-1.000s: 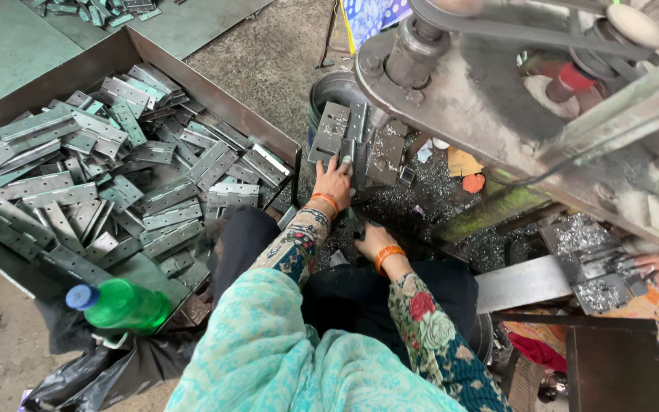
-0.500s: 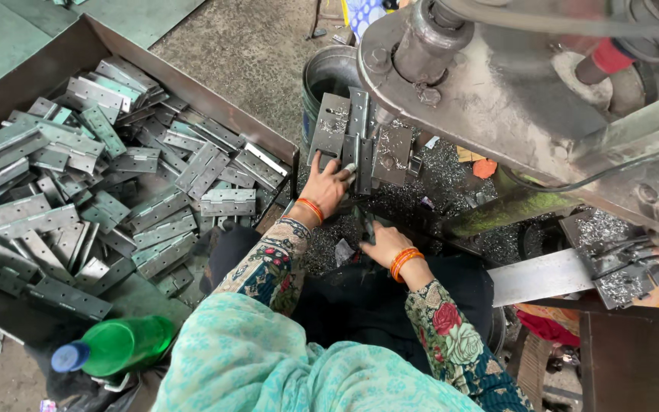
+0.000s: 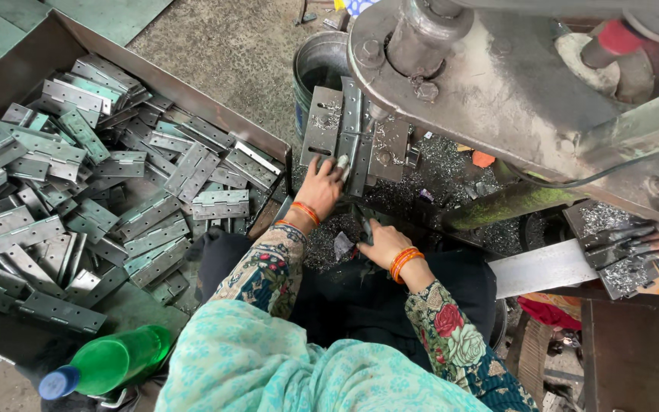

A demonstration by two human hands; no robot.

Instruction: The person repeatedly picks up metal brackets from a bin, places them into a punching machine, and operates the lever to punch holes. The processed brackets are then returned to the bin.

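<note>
Her left hand (image 3: 320,185) presses open fingers on the metal hinge (image 3: 354,134) under the press at twelve o'clock, while her right hand (image 3: 382,244) rests curled, grip unclear, among shavings.

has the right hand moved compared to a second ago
No, hardly. The right hand stays low on the chip-strewn ledge just below the metal plate under the press, while the left hand stays at that plate's lower edge.

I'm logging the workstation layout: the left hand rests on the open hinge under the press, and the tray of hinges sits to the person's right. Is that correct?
Not quite. The head view shows the tray of hinges on the person's left, not right. The rest holds: the left hand rests on the open hinge under the press.
</note>
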